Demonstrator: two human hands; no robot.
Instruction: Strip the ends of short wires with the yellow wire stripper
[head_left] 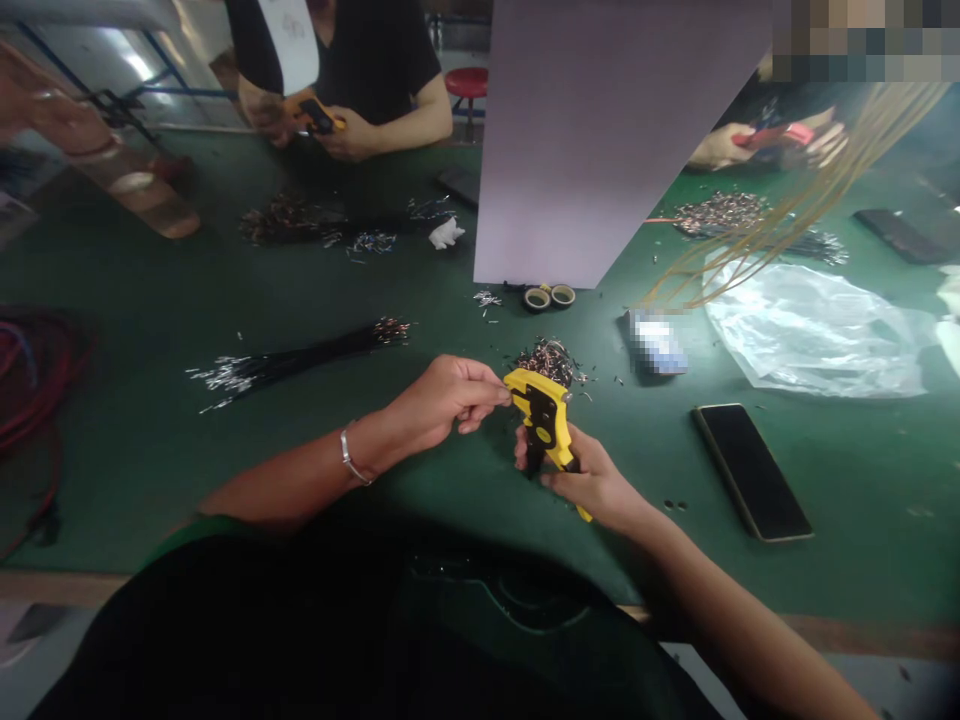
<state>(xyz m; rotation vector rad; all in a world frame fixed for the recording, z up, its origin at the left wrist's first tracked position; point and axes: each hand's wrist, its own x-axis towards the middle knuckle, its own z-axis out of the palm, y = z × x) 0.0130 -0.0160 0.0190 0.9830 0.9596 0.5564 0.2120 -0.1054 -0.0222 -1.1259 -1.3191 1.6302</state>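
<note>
My right hand [592, 480] is closed around a yellow and black wire stripper [551, 425], its head pointing up and to the left. At the stripper's jaw end, the fingertips of my left hand [457, 400] are pinched together; whatever lies between them is too small to make out. Just beyond the tool is a pile of short wire pieces [546, 358] with copper-coloured bits. To the left of my hands lies a bundle of black wires [307, 357], with silvery ends on one side and copper-coloured ends on the other.
A phone [752, 472] lies at right, near a clear plastic bag [817, 325] and a small blurred packet [656, 342]. Tape rolls [537, 299] sit below a tall pale panel [600, 140]. Red cables [34, 380] are at left. Across the green table, people hold similar tools.
</note>
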